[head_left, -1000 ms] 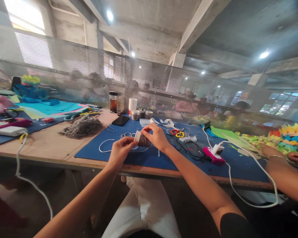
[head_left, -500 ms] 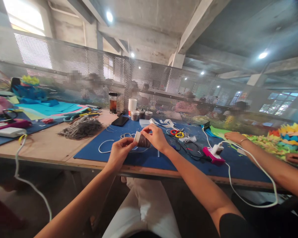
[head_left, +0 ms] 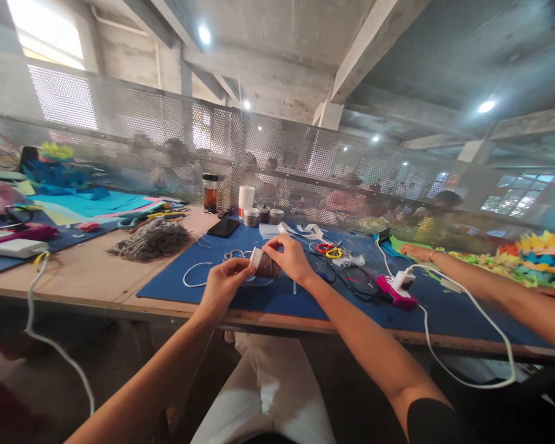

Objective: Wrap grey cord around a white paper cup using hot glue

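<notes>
Between my two hands is a paper cup [head_left: 268, 267] with brown-grey cord wound around it, lying on its side just over the blue mat [head_left: 176, 285]. My left hand [head_left: 226, 279] pinches its white rim at the left end. The fingers of my right hand [head_left: 288, 256] are closed on the wound cord from above and the right. A white cord [head_left: 195, 275] curves over the mat beside my left hand. Scissors with red and yellow handles [head_left: 329, 250] lie behind my right hand.
A grey yarn bundle [head_left: 150, 239] lies left, near a black phone [head_left: 224, 227]. Cups [head_left: 246, 198] and a lidded jar [head_left: 210, 192] stand at the back. Right, a pink power strip [head_left: 396, 291] trails a white cable; a co-worker's arm [head_left: 481, 277] reaches over green paper.
My hands stay almost in place on the cord-wound cup. The co-worker's arm at the right has reached further left and forward over the green paper.
</notes>
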Demonstrator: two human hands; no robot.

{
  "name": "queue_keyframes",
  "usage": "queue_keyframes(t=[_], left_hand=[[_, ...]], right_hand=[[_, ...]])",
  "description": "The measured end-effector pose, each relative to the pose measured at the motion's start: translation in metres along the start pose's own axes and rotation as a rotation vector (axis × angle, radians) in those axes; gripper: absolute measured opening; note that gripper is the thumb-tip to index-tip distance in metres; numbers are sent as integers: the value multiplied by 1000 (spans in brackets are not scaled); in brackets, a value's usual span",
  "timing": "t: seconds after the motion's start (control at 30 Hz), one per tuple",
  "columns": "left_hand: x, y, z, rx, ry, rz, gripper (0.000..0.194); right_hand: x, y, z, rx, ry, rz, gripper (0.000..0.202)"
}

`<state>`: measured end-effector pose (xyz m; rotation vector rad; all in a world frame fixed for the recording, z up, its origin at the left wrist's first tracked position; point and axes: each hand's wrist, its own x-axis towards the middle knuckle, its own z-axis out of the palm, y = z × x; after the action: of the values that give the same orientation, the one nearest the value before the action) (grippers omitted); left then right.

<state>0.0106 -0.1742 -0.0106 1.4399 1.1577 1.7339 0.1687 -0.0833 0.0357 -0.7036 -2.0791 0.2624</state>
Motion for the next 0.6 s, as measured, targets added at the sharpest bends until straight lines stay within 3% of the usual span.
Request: queue_keyframes(t=[0.3,0.6], left_hand=[[-1,4,1,13,-18,-1,21],[0,1,-1,9,-44,-14,22]], right_hand=[[1,3,2,16,4,1,14],[2,8,4,65,-36,120,15]])
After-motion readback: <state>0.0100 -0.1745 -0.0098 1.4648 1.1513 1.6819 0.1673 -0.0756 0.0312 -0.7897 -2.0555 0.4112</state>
